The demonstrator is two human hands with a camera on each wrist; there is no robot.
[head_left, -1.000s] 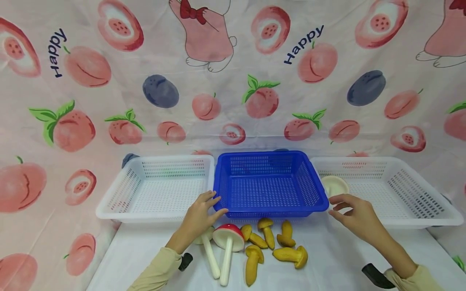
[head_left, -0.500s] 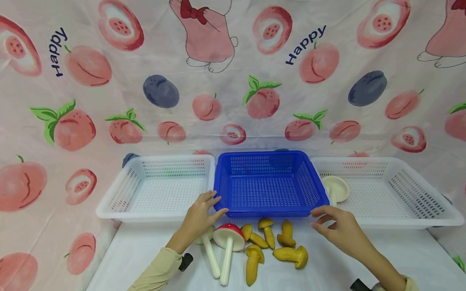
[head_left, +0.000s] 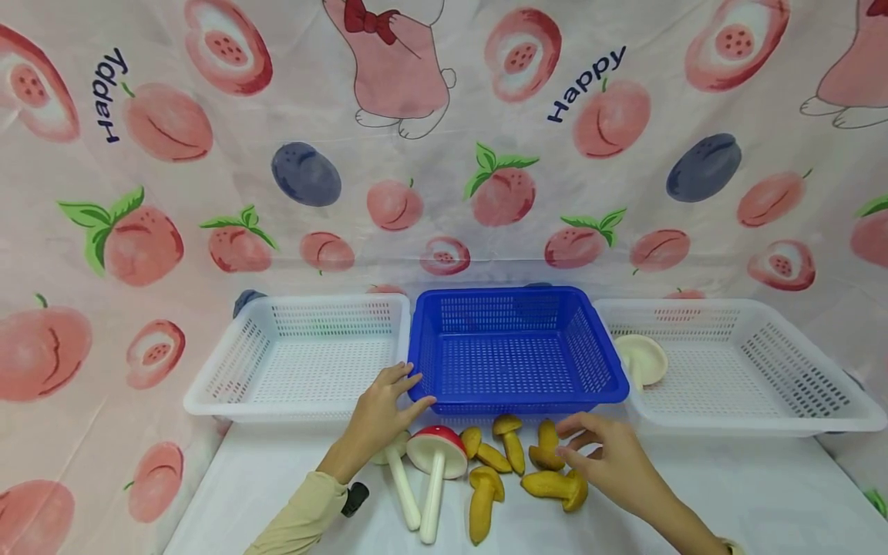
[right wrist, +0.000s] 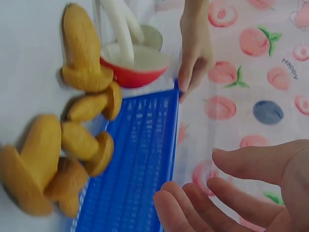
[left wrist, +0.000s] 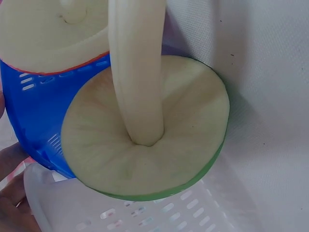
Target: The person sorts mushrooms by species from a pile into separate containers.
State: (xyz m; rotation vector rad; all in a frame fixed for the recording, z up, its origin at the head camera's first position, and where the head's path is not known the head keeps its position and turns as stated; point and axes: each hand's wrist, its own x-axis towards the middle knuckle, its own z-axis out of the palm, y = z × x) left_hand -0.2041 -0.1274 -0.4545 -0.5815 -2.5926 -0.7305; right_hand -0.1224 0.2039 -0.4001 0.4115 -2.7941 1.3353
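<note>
My left hand (head_left: 378, 412) rests at the front left corner of the blue basket (head_left: 519, 398), its fingers spread over the rim. Beneath it lie a red-capped mushroom (head_left: 433, 462) and a green-capped mushroom (left wrist: 145, 164), both with long white stems. My right hand (head_left: 610, 462) is in the air beside the yellow mushrooms, thumb and fingers apart, with nothing between them in the right wrist view. Nearest to it are one yellow mushroom (head_left: 548, 451) standing toward the basket and another yellow mushroom (head_left: 555, 486) lying sideways. Several yellow mushrooms lie in this group.
A white basket (head_left: 277, 412) stands left of the blue one. On the right, another white basket (head_left: 756, 422) holds a pale mushroom (head_left: 645, 358) at its left end. A fruit-print cloth (head_left: 430, 169) hangs behind them, and a white cloth covers the table (head_left: 694, 478).
My right hand has moved left and nearer, from the right white basket's edge to the yellow mushrooms. The left hand stays at the blue basket's corner.
</note>
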